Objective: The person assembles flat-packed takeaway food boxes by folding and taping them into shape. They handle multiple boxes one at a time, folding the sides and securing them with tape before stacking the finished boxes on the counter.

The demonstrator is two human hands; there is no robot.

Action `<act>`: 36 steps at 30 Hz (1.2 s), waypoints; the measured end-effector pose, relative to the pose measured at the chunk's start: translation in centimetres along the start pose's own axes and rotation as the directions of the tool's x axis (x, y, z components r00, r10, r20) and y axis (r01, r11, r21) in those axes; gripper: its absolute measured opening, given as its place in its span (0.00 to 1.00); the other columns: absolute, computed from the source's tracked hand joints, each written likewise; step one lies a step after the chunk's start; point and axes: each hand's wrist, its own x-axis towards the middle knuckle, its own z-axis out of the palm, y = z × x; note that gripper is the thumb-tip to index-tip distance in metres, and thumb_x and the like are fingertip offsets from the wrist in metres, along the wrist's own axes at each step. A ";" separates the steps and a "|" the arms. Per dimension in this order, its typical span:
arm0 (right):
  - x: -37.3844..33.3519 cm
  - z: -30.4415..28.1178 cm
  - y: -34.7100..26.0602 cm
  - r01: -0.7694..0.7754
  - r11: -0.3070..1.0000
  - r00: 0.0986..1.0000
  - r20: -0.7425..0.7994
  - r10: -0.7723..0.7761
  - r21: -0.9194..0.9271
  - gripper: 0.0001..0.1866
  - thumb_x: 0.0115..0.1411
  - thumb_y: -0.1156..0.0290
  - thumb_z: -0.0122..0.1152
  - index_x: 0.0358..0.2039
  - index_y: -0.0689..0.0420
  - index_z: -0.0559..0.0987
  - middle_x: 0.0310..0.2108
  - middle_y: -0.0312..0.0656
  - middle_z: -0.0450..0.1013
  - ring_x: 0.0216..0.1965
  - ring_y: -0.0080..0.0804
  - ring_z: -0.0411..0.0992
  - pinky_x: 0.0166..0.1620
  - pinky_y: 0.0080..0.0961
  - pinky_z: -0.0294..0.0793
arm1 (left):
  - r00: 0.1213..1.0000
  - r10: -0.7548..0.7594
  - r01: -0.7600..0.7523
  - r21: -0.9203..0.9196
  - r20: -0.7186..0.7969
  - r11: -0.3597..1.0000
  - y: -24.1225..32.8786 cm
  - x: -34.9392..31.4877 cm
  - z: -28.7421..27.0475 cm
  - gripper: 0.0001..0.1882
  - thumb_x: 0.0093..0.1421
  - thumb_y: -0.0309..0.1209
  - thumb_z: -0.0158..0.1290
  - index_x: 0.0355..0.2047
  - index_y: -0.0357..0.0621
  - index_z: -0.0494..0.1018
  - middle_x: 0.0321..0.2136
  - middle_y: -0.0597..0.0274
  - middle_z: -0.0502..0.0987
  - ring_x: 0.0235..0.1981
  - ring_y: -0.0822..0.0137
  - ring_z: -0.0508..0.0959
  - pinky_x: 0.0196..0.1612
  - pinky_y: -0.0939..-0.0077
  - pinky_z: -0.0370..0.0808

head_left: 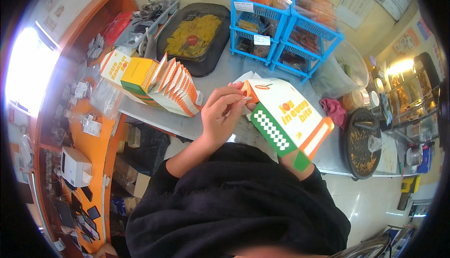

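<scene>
In front of my chest is a white, orange and green cardboard food box, tilted, with a checkered green side panel and flaps sticking out at its lower right end. My left hand pinches the orange flap at the box's upper left end, its fingers closed. My right hand supports the box from behind and below; the box covers most of its fingers. To the left on the metal counter, a row of folded boxes of similar print stands close together, with a yellow and green box among them.
A black tray of yellow food sits at the back left. Blue stacked baskets with bagged goods stand at the back. A pink cloth and a dark round pan are on the right. An orange shelf with a white printer is left.
</scene>
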 end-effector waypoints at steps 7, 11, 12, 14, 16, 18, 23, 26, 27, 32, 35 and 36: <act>-0.8 -0.3 0.0 -0.004 0.998 0.996 0.092 0.009 -0.061 0.14 0.69 0.68 0.54 0.50 0.62 0.77 0.41 0.36 0.78 0.44 0.23 0.73 0.49 0.24 0.71 | 0.965 0.119 -0.113 -0.039 0.233 0.993 0.2 0.5 -1.1 0.09 0.61 0.22 0.55 0.41 0.35 0.79 0.45 0.50 0.77 0.54 0.51 0.76 0.54 0.59 0.74; -1.5 0.5 -0.2 0.005 0.993 0.990 0.139 0.012 -0.121 0.14 0.69 0.68 0.55 0.51 0.61 0.77 0.41 0.35 0.78 0.45 0.23 0.73 0.50 0.24 0.71 | 0.963 -0.196 0.196 0.014 0.183 0.980 0.3 0.2 -0.5 0.21 0.64 0.25 0.52 0.58 0.38 0.67 0.46 0.51 0.76 0.52 0.60 0.76 0.53 0.67 0.73; -1.5 0.8 -0.3 -0.009 0.993 0.986 0.166 0.028 -0.117 0.14 0.69 0.69 0.55 0.51 0.60 0.77 0.42 0.35 0.78 0.45 0.22 0.72 0.50 0.24 0.71 | 0.926 -0.305 0.320 -0.033 0.220 0.947 0.2 -0.1 -0.3 0.24 0.64 0.25 0.51 0.60 0.39 0.64 0.47 0.52 0.75 0.51 0.62 0.75 0.52 0.69 0.73; -0.5 0.5 -1.0 -0.058 0.998 0.961 0.269 0.064 -0.032 0.13 0.67 0.64 0.57 0.39 0.60 0.82 0.44 0.43 0.76 0.47 0.35 0.71 0.49 0.31 0.69 | 0.881 -0.405 0.432 -0.068 0.244 0.899 -0.3 -0.7 -0.2 0.26 0.66 0.27 0.49 0.63 0.40 0.60 0.48 0.52 0.74 0.50 0.66 0.74 0.52 0.73 0.71; 0.6 0.0 -2.0 0.379 0.811 0.918 0.293 -0.267 -0.447 0.12 0.64 0.65 0.59 0.40 0.59 0.82 0.43 0.46 0.76 0.46 0.43 0.72 0.50 0.37 0.68 | 0.872 -0.430 0.454 -0.056 0.232 0.889 -0.9 -1.3 -0.3 0.25 0.68 0.30 0.48 0.64 0.40 0.58 0.49 0.51 0.73 0.50 0.68 0.73 0.52 0.75 0.70; 1.6 -0.6 -2.9 0.388 0.626 0.892 0.106 -0.439 -0.676 0.09 0.61 0.68 0.62 0.39 0.57 0.83 0.45 0.46 0.76 0.46 0.45 0.72 0.50 0.39 0.68 | 0.791 -0.576 0.595 -0.042 0.205 0.803 -1.5 -1.6 -0.5 0.25 0.71 0.41 0.41 0.62 0.38 0.60 0.52 0.50 0.72 0.51 0.66 0.72 0.54 0.71 0.68; 3.7 -3.1 -3.5 -0.077 0.750 0.985 -0.169 -0.047 -0.657 0.07 0.57 0.74 0.67 0.36 0.59 0.84 0.32 0.44 0.78 0.32 0.32 0.76 0.38 0.26 0.74 | 0.801 -0.554 0.529 0.167 0.226 0.832 -2.0 0.0 -0.9 0.26 0.72 0.46 0.35 0.53 0.35 0.68 0.33 0.50 0.79 0.35 0.59 0.79 0.43 0.65 0.74; 3.6 -4.2 -3.3 0.005 0.724 0.921 -0.278 -0.272 -0.690 0.06 0.56 0.74 0.68 0.35 0.59 0.84 0.25 0.42 0.77 0.25 0.27 0.75 0.32 0.24 0.73 | 0.597 -0.682 0.543 0.413 0.423 0.732 -1.0 1.3 -1.7 0.25 0.71 0.47 0.39 0.41 0.34 0.72 0.25 0.50 0.78 0.29 0.56 0.79 0.38 0.66 0.74; 3.5 -4.4 -3.4 0.043 0.700 0.912 -0.257 -0.319 -0.713 0.06 0.55 0.74 0.69 0.34 0.59 0.84 0.26 0.42 0.77 0.26 0.27 0.75 0.32 0.24 0.73 | 0.514 -0.687 0.561 0.405 0.513 0.722 -0.5 1.7 -2.0 0.24 0.71 0.47 0.41 0.40 0.34 0.73 0.25 0.51 0.78 0.29 0.57 0.80 0.38 0.66 0.74; 2.2 -3.9 -4.3 0.311 0.521 0.843 -0.022 -0.538 -0.794 0.06 0.51 0.72 0.71 0.29 0.55 0.82 0.31 0.38 0.78 0.34 0.38 0.77 0.38 0.31 0.72 | 0.593 -0.566 0.620 0.123 0.572 0.775 1.1 2.3 -0.3 0.19 0.69 0.42 0.49 0.41 0.35 0.73 0.28 0.57 0.78 0.31 0.64 0.80 0.36 0.71 0.75; 1.0 -3.0 -4.9 0.486 0.364 0.784 0.212 -0.584 -0.795 0.09 0.48 0.71 0.73 0.30 0.53 0.81 0.33 0.35 0.77 0.40 0.36 0.77 0.45 0.36 0.69 | 0.741 -0.551 0.615 -0.057 0.384 0.787 1.2 2.8 1.0 0.20 0.66 0.41 0.55 0.46 0.35 0.70 0.34 0.60 0.76 0.39 0.69 0.78 0.40 0.73 0.74; 0.8 -2.6 -5.0 0.531 0.348 0.765 0.261 -0.588 -0.772 0.10 0.48 0.71 0.73 0.31 0.53 0.81 0.34 0.35 0.77 0.42 0.36 0.77 0.47 0.37 0.68 | 0.785 -0.486 0.579 -0.179 0.383 0.795 1.4 2.8 1.3 0.21 0.66 0.41 0.55 0.47 0.35 0.69 0.36 0.59 0.76 0.41 0.69 0.77 0.41 0.73 0.74</act>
